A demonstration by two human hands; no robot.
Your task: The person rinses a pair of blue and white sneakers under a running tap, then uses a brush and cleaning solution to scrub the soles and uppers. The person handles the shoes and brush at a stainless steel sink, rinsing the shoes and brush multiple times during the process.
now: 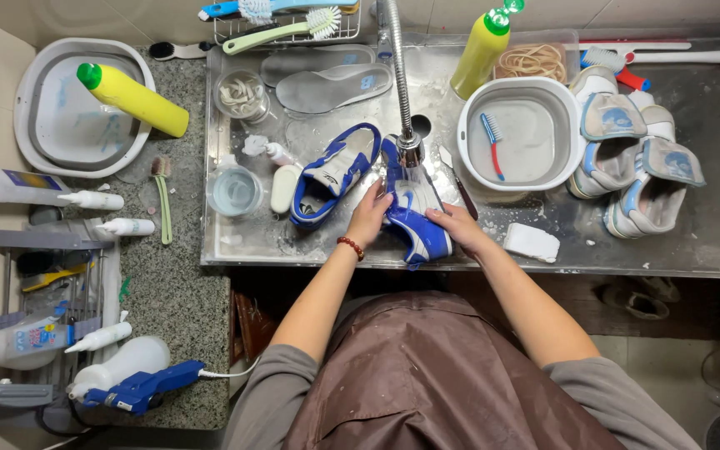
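Wet steel covers the bench [710, 125], a shallow metal sink top set beside a speckled stone counter [177, 292], and everything on it is arranged around the flexible tap [399, 75] that hangs over the middle. Directly under the spout lies a blue and white sneaker [414, 218], held so the water lands on it: the left hand [368, 218] is closed on its side near the opening, and the right hand [457, 225] grips the other flank, both clamped on the shoe to steady it. Its mate [331, 175] lies just beside it to the left, on its side, within easy reach. Two grey insoles [327, 77] are laid flat at the back, apart from the shoes. A white basin [520, 137] with cloudy water and a small blue brush [492, 143] sits near the right hand, and a white block of soap [531, 242] lies at the bench edge beside that hand. Pale blue and white sneakers [631, 162] are heaped further right, well apart. A yellow bottle [132, 98] rests tilted across an empty tub [43, 125] on the stone counter, out of the wet area.
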